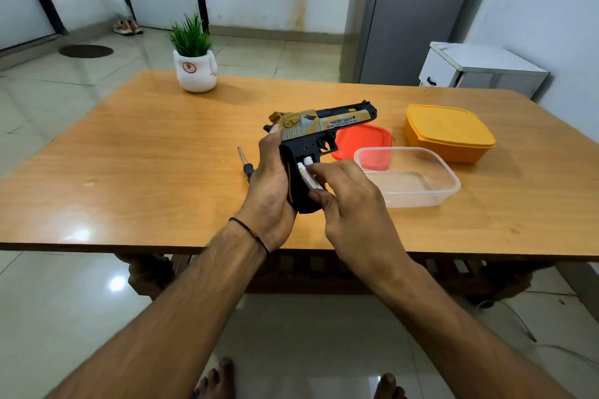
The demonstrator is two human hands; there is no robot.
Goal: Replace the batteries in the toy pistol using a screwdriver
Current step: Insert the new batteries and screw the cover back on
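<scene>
Head view — black, tan-camouflaged toy pistol — white battery in its grip

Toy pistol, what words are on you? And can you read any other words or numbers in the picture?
"DESERT EAGLE": on the side of the toy pistol, along its top part.
The smaller line just under it: too blurred to read for sure.
The round badge on the white plant pot: too small to read.
The battery in the grip: no print can be made out.
</scene>
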